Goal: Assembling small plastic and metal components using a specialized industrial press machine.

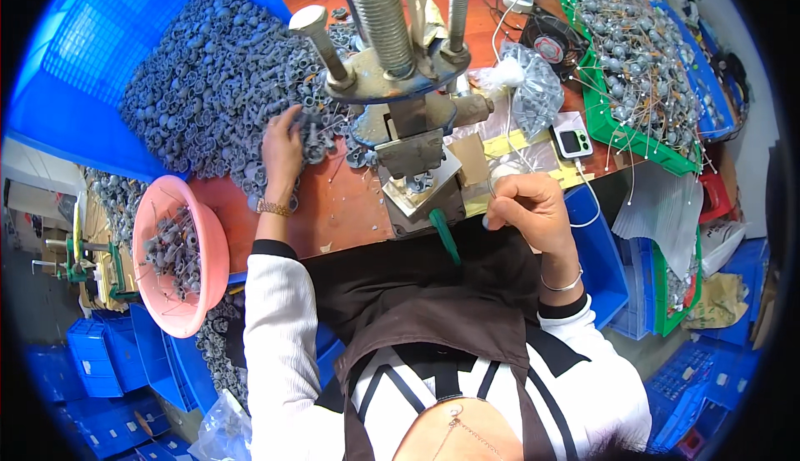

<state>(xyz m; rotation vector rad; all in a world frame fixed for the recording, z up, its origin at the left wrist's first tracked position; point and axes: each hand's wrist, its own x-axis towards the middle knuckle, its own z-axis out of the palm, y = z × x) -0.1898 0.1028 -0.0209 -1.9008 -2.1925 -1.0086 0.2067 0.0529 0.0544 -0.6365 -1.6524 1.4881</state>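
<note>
At the near right edge of a big heap of small grey cup-shaped parts [208, 77], my left hand [282, 154] reaches with its fingers stretched out and slightly apart. I see no part clearly held in it. To the right of the hand press [408, 127], my right hand [533, 211] is raised with thumb and fingers pinched together. Whatever is in that pinch is too small to make out. Under the press's ram, a small grey part [419, 182] sits on the base plate. A green strip [444, 234] sticks out from the base toward me.
A pink basin [215, 253] of grey parts with wires stands at the left. A green tray [596, 111] heaped with wired grey parts lies at the right, near a small fan [546, 40], a plastic bag [537, 94] and a white device with a screen [572, 140].
</note>
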